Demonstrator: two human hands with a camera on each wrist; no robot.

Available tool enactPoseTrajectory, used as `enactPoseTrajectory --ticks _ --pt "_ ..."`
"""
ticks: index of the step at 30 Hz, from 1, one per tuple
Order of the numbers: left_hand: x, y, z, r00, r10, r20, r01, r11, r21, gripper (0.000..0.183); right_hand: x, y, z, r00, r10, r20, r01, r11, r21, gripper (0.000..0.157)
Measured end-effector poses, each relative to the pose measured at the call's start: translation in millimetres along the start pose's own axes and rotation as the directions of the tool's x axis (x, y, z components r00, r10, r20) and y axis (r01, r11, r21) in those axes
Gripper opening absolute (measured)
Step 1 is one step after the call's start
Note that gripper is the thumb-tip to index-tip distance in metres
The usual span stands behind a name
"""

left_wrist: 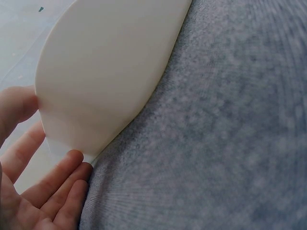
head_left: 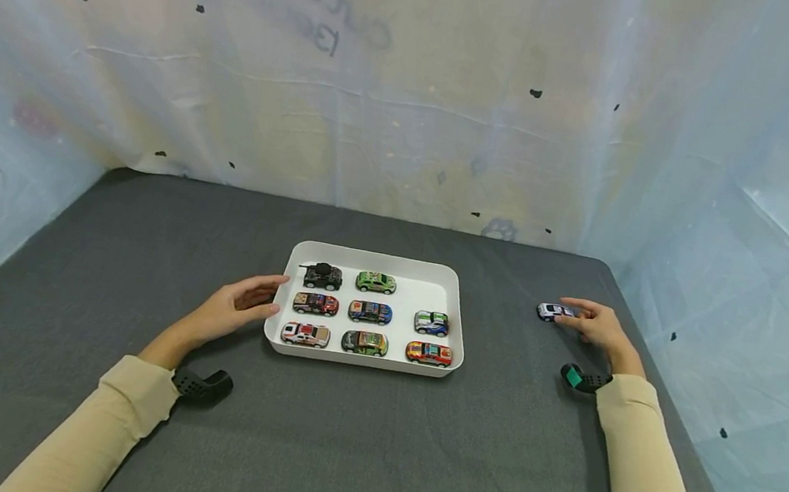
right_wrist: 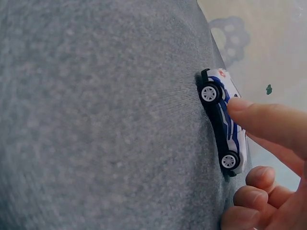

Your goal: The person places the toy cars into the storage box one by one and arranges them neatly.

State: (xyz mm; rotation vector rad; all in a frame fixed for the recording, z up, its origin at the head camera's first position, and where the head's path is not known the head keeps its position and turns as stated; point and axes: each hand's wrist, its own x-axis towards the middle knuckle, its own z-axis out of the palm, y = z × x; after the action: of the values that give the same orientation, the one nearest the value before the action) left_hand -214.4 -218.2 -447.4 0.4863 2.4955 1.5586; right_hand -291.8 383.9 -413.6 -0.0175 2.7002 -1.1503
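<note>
A white toy car with blue side markings (head_left: 550,312) stands on its wheels on the grey cloth at the right. My right hand (head_left: 602,330) pinches it between thumb and index finger; in the right wrist view the thumb presses the side of the car (right_wrist: 221,117), and the other fingers are curled below. A white tray (head_left: 363,362) lies at the middle of the table with several toy cars in it. My left hand (head_left: 228,313) touches the tray's left edge with loosely extended fingers; the left wrist view shows its fingertips against the outer wall (left_wrist: 110,72).
In the tray, a black vehicle with a gun barrel (head_left: 322,275) and a green car (head_left: 376,282) form the back row. A white-green-blue car (head_left: 431,323) and a red-orange car (head_left: 428,354) are at its right. Pale sheeting (head_left: 409,139) hangs behind and beside the table.
</note>
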Motion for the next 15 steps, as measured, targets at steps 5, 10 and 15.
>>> enactPoseTrajectory --ticks 5,10,15 --pt "0.1 -1.2 0.1 1.0 -0.003 -0.001 0.003 1.0 0.002 0.056 1.0 -2.8 -0.2 1.0 0.011 0.026 -0.011 1.0 -0.005 0.059" --pt "0.4 -2.4 -0.1 1.0 0.002 -0.002 -0.002 1.0 0.002 0.056 2.7 -2.0 0.2 0.999 0.014 0.036 -0.013 1.0 -0.028 0.059" --pt "0.7 -2.6 0.0 1.0 0.012 -0.001 -0.012 1.0 0.004 0.056 3.9 -1.1 0.5 0.999 0.01 0.033 -0.008 0.999 -0.053 0.056"
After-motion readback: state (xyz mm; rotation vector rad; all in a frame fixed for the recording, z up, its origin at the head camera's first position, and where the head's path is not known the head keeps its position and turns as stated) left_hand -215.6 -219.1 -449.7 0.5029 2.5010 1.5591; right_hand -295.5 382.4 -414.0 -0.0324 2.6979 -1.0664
